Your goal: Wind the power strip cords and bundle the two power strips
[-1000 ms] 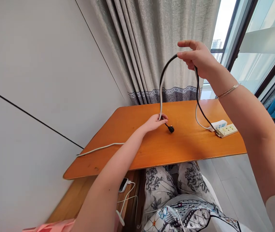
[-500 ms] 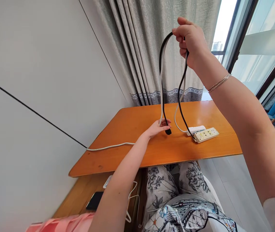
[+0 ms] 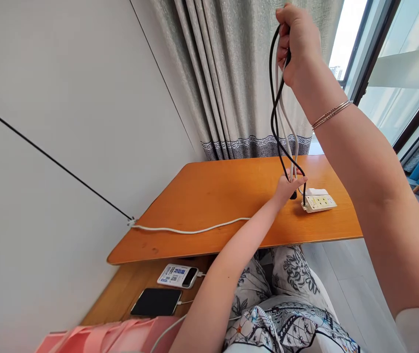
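My right hand point(image 3: 297, 41) is raised high in front of the curtain, closed around the top of a folded loop of black and white cables point(image 3: 278, 122). The cables hang down to my left hand point(image 3: 289, 188), which pinches their lower end just above the orange table point(image 3: 231, 196). Right beside that hand lie two power strips point(image 3: 319, 200), a white one and a cream one, with the cables running into them. A white cord point(image 3: 191, 229) trails from my left hand across the table to its left edge.
A grey curtain point(image 3: 231, 73) hangs behind the table, with a window on the right. On a lower wooden shelf lie a black phone point(image 3: 156, 302) and a white power bank point(image 3: 177, 275), both with cords. My patterned lap is below the table edge.
My right hand has lifted higher and drawn the cable loop narrow. My left hand has slid right along the table toward the power strips, and the white cord lies further across the tabletop.
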`<action>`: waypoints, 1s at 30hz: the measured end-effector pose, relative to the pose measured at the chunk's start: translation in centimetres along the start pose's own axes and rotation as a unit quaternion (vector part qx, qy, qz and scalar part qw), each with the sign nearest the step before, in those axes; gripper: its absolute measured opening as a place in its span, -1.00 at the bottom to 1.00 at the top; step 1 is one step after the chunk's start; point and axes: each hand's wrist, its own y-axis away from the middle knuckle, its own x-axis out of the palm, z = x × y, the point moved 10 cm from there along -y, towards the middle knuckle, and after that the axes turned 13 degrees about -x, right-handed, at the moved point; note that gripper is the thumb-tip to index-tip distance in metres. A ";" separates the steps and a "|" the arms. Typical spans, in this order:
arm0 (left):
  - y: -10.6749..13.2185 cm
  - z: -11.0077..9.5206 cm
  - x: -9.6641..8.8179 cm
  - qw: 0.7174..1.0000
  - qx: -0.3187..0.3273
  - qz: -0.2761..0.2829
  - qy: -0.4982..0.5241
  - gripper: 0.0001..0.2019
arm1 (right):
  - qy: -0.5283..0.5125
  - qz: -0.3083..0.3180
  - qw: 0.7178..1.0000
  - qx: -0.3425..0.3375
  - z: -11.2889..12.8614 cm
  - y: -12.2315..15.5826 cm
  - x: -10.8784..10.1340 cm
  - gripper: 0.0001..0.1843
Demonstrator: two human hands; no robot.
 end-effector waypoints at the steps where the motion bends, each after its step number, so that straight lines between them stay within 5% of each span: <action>1: -0.3 0.3 0.3 1.000 0.005 -0.010 0.009 -0.43 | -0.001 -0.005 1.000 0.003 0.0 -0.1 -0.2 -0.80; 7: -1.4 1.4 0.4 0.983 0.061 -0.171 0.036 -0.65 | 0.013 -0.011 1.000 -0.010 -0.6 0.0 -0.6 -0.85; 10: -1.4 0.9 0.3 0.973 0.110 -0.201 -0.017 -0.67 | 0.010 0.007 1.000 -0.014 -1.1 0.0 -0.2 -0.80; 12: -1.9 1.2 0.0 0.979 0.103 -0.166 -0.048 -0.68 | 0.016 0.015 0.999 -0.029 -0.9 -0.2 -0.4 -0.78; 17: -2.8 4.9 -1.5 0.994 -0.041 0.032 -0.093 -0.62 | 0.059 0.013 0.998 -0.033 0.1 -0.9 -3.0 -0.79; 22: -1.1 6.1 -4.1 0.978 -0.087 0.082 -0.172 -0.57 | 0.210 0.062 0.973 -0.069 1.8 -1.5 -5.3 -0.75; 30: 1.1 6.2 -4.4 0.952 -0.107 0.155 -0.241 -0.52 | 0.293 0.180 0.929 -0.135 3.8 -1.6 -5.5 -0.72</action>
